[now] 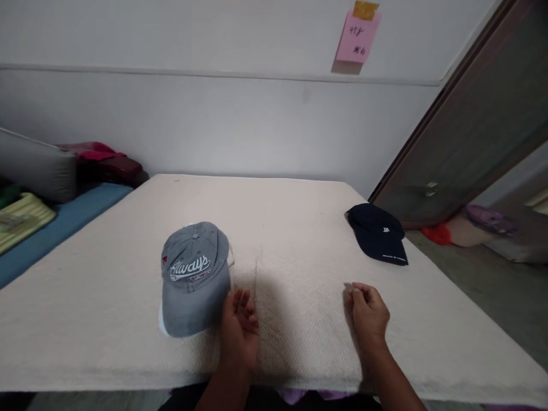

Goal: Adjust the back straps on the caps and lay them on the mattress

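A grey baseball cap (194,305) with white "Always" lettering lies on the left of the cloth-covered table, its brim toward me. A pale edge (161,321) shows from under it, perhaps another cap. My left hand (242,325) is beside the brim's right side, palm turned up, fingers loosely curled and apart, holding nothing; I cannot tell whether it touches the cap. My right hand (369,311) rests low over the table with thumb and fingers pinched together. A tiny greyish tip shows at its fingertips, too small to name. Beyond it sits a dark navy cap (377,234), brim toward me.
Cream cloth covers the table (295,228), which reaches a white wall. A pink note (357,37) is taped there. At left are a grey cushion (38,165) and a blue surface (98,200). A dark-framed door or panel (449,131) stands at right.
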`<state>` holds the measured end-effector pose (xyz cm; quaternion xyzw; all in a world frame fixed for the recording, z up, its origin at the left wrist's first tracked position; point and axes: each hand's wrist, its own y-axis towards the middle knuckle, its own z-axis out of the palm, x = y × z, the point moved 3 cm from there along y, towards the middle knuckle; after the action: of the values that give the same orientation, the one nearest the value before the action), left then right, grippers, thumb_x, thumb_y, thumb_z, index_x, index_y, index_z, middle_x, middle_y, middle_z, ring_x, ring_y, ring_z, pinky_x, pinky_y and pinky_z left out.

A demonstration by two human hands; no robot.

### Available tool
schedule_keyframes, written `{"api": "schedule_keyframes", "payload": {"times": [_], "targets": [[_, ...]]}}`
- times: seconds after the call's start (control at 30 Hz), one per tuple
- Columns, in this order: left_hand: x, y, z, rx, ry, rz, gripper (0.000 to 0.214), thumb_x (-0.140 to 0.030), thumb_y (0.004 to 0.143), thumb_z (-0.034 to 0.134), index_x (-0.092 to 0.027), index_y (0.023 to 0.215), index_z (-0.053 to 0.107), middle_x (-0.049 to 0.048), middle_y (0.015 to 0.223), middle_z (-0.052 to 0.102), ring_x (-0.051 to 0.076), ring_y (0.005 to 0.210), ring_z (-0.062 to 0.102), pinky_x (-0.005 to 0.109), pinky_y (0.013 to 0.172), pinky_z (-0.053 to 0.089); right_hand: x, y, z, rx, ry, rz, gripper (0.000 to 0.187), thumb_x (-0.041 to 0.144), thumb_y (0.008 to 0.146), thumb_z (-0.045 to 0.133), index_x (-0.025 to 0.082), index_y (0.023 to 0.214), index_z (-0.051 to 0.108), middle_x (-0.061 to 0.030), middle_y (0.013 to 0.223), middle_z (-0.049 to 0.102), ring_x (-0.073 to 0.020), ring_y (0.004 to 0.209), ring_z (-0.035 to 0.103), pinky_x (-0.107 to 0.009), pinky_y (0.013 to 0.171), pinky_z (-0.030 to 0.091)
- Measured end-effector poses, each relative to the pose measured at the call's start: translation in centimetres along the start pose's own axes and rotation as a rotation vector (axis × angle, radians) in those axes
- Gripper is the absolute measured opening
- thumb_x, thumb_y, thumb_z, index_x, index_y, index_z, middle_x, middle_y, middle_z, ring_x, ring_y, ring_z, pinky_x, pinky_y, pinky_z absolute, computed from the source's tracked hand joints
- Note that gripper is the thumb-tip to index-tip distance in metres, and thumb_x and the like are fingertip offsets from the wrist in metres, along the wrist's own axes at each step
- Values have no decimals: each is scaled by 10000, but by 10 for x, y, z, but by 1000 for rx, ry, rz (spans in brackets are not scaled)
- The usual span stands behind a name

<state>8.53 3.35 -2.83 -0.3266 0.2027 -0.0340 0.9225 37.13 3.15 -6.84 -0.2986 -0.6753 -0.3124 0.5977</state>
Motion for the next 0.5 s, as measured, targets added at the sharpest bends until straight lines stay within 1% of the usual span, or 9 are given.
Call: {"api": "schedule_keyframes", "payload": {"times": [0.17,0.23,0.3,0.37,0.43,0.5], "targets": [[-3,-2,-7,-20,38,41,157,-237,915,429,-180,899,574,24,816,640,30,445,532,113,346,369,9,-15,10,13,-65,-26,79,216,705,571,163,753,606,20,610,532,-124,573,483,-263,563,391],[-5,-2,-8,-12,82,95,175,-280,906,440,-189,961,579,27,818,640,41,446,536,118,341,359,9,-19,16,37,-48,-2,100,237,720,565,160,770,606,19,613,534,-125,570,486,-262,557,394],[-9,-2,-6,23,149,178,218,-330,886,464,-198,1015,579,23,805,639,56,443,539,135,339,353,7,-25,24,82,-27,35,126,256,725,568,160,797,609,21,612,539,-125,562,487,-259,550,397],[-15,-4,-2,58,230,273,259,-366,865,487,-202,1042,580,19,808,639,71,449,545,156,347,355,5,-34,36,168,24,78,151,279,719,580,163,811,610,23,601,543,-127,551,493,-256,538,399],[-23,-6,2,77,308,387,292,-394,853,491,-199,1048,586,20,841,637,80,465,551,175,357,355,4,-46,51,295,79,117,177,307,716,590,162,815,613,21,583,543,-130,532,494,-251,511,388],[-28,-8,6,90,396,512,312,-415,847,489,-193,1039,597,27,892,633,85,489,555,189,366,355,7,-58,67,435,77,109,189,329,726,590,165,817,619,14,588,551,-129,519,488,-247,489,371]]}}
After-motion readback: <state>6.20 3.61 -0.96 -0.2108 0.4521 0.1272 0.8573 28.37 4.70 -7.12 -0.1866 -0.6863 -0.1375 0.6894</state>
